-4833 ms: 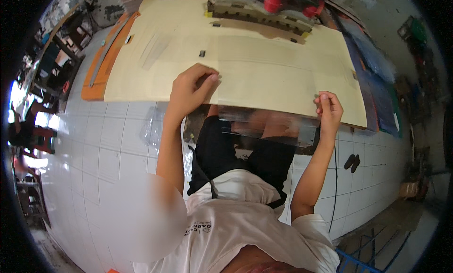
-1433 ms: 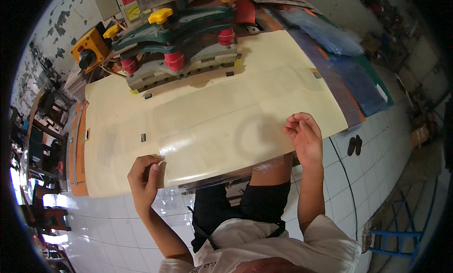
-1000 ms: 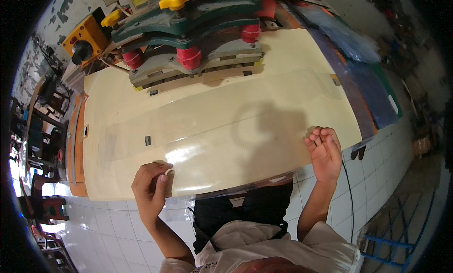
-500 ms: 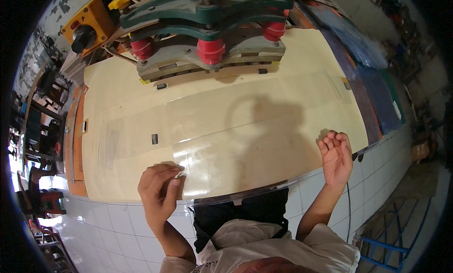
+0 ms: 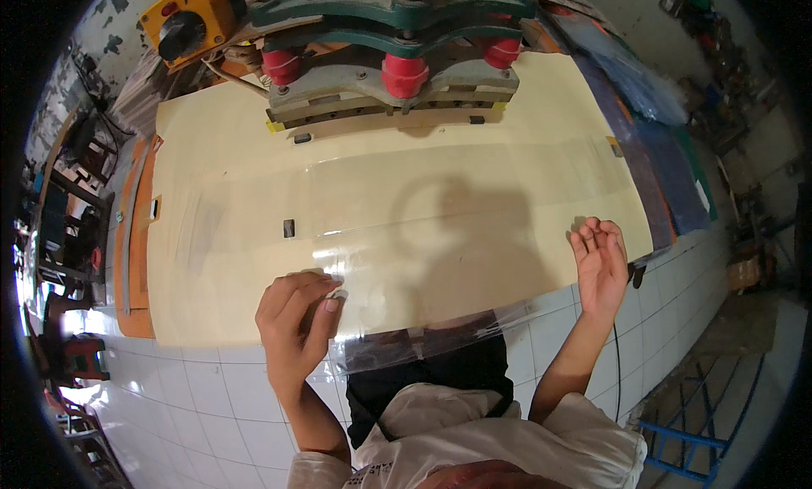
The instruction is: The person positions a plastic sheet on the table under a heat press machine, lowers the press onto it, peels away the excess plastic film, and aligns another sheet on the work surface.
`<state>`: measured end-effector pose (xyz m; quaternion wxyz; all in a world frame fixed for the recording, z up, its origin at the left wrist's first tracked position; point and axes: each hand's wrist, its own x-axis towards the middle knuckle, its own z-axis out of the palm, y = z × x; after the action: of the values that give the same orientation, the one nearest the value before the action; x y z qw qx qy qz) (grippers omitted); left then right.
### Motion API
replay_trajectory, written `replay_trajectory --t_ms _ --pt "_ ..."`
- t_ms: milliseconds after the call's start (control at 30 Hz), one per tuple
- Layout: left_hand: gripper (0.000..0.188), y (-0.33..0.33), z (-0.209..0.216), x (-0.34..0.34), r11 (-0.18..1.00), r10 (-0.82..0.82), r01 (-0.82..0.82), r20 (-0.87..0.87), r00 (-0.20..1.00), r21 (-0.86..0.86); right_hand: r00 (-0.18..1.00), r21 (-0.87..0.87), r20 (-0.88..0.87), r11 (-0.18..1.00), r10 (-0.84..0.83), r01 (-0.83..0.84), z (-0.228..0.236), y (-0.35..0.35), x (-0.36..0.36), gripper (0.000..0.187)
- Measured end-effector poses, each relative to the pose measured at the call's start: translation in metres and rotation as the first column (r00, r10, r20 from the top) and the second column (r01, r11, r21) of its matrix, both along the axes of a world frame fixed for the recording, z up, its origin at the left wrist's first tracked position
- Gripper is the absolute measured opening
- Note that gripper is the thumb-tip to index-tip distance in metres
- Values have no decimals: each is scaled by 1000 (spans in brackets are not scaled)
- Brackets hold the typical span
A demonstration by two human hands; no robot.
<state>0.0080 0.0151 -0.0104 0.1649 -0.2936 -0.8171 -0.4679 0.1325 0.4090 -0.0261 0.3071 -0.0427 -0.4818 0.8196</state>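
Note:
A clear plastic sheet lies over the cream-coloured board, its near end hanging past the board's front edge. My left hand is at the sheet's left edge near the front, thumb and fingers closed around that edge, though the exact contact is hard to see. My right hand is raised by the board's right front corner, palm showing and fingers loosely curled apart, with nothing visible in it. Beyond the sheet stands a press-like machine with a dark green frame, red cylinders and a grey metal bar.
Small dark blocks are fixed on the board. A yellow control box with a black knob is at the far left. Folded clear plastic lies at the far right. White floor tiles and a blue metal frame are below.
The plastic sheet has come toward me, with more of it hanging over the front edge. My left hand stays at its edge; my right hand looks nearly unchanged. The view has shifted slightly.

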Motion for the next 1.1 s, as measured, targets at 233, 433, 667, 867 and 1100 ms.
replay_trajectory --t_ms 233,433,667,867,1100 --pt "12 -3 1 1 1000 -4 4 3 1000 12 989 -53 21 987 -149 150 -2 -6 -3 34" --pt "12 -5 0 2 1000 -16 16 22 1000 21 973 -126 63 965 -223 230 8 -9 -6 45" --pt "11 -2 1 1 1000 -15 15 22 1000 -19 985 -297 102 941 -139 163 18 37 -22 51" --pt "11 -1 -1 2 999 -10 10 -10 1000 -46 972 -353 166 910 -166 216 23 96 -38 46" --pt "12 1 -3 0 999 -5 5 -2 1000 -52 888 114 67 888 -455 446 58 43 -45 50"
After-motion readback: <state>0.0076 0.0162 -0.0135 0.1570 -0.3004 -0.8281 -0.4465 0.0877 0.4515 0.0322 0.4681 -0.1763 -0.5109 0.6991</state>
